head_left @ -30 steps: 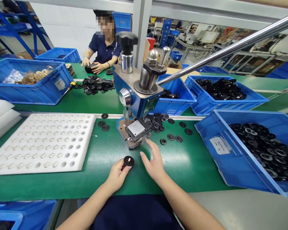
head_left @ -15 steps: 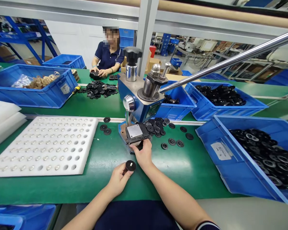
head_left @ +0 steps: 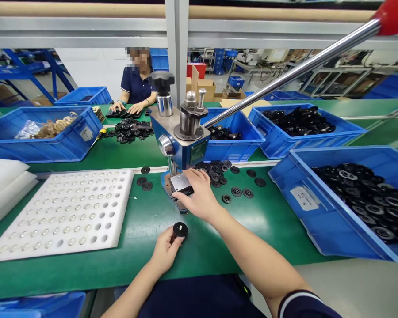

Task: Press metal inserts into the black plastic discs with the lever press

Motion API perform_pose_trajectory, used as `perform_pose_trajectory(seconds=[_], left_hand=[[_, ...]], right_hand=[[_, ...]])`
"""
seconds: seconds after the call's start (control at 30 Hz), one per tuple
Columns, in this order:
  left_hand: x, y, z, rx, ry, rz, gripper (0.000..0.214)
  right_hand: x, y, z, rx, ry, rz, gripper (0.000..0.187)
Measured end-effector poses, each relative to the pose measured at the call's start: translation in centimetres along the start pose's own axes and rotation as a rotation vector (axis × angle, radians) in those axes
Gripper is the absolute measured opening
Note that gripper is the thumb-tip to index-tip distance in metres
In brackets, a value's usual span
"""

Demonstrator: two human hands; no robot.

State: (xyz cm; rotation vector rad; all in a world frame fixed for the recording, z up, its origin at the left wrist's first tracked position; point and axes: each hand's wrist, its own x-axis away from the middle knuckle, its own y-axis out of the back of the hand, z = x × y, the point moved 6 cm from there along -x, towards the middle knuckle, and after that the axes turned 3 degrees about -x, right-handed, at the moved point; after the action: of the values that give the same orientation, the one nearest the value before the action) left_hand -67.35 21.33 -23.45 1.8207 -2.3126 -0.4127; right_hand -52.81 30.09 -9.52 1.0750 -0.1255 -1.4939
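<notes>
My left hand (head_left: 166, 251) is closed around a black round part (head_left: 180, 229), a flat disc with a small white pin at its middle. It is held just above the green bench, near the front edge. Farther forward, my right hand (head_left: 200, 194) grips a black block with a silver metal plate (head_left: 181, 183) on top, at the base of a blue hand press (head_left: 182, 132). The thumb lies along the block's near side, and the fingers reach over its right side, where their tips are partly hidden.
Loose black discs (head_left: 215, 170) lie right of and behind the press base. A white foam tray (head_left: 128, 190) with rows of small round pieces lies left. Blue bins (head_left: 296, 221) of black parts stand right. The press lever (head_left: 295, 73) slants up right. A co-worker (head_left: 137, 86) sits opposite.
My right hand has moved from the block's near edge up over its right side. My left hand still holds the black round part. The view has shifted slightly.
</notes>
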Motion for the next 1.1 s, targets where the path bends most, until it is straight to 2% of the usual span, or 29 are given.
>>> perform_pose_trajectory(seconds=[0.1, 0.17, 0.3, 0.43, 0.57, 0.63, 0.73, 0.8, 0.9, 1.0, 1.1], left_hand=[[0.1, 0.1, 0.2, 0.023, 0.017, -0.005, 0.033], [0.1, 0.0, 0.3, 0.031, 0.026, -0.002, 0.033], [0.2, 0.0, 0.6, 0.034, 0.034, 0.0, 0.031], [0.2, 0.1, 1.2, 0.033, 0.05, 0.006, 0.029], [0.5, 0.0, 1.9, 0.065, 0.092, 0.026, 0.027], [0.6, 0.0, 1.9, 0.106, 0.107, 0.029, 0.026], [0.4, 0.2, 1.5, 0.154, 0.116, 0.022, 0.028], [0.2, 0.4, 1.0, 0.166, 0.116, 0.021, 0.03], [-0.2, 0.8, 0.4, 0.19, 0.134, 0.02, 0.033], [-0.4, 1.2, 0.2, 0.22, 0.192, -0.005, 0.031], [-0.4, 1.3, -0.2, 0.209, 0.227, -0.01, 0.025]], right_hand=[[-1.1, 0.1, 0.7, -0.045, 0.0, -0.002, 0.053], [-0.9, 0.4, 0.6, -0.049, -0.012, -0.038, 0.049], [0.1, 0.6, -0.3, -0.035, -0.042, -0.091, 0.053], [0.4, 0.7, -0.4, -0.031, -0.046, -0.076, 0.062], [1.8, 2.7, -0.5, -0.03, -0.015, -0.11, 0.069], [3.5, 4.3, -2.0, 0.014, -0.05, -0.146, 0.059], [7.2, 5.7, -7.0, 0.174, -0.228, -0.162, 0.045], [9.8, 5.8, -10.8, 0.29, -0.363, -0.149, 0.046], [12.4, 4.7, -14.6, 0.347, -0.448, -0.123, 0.052], [12.9, 3.6, -15.8, 0.376, -0.492, -0.106, 0.051], [12.7, 3.1, -15.2, 0.378, -0.519, -0.08, 0.046]])
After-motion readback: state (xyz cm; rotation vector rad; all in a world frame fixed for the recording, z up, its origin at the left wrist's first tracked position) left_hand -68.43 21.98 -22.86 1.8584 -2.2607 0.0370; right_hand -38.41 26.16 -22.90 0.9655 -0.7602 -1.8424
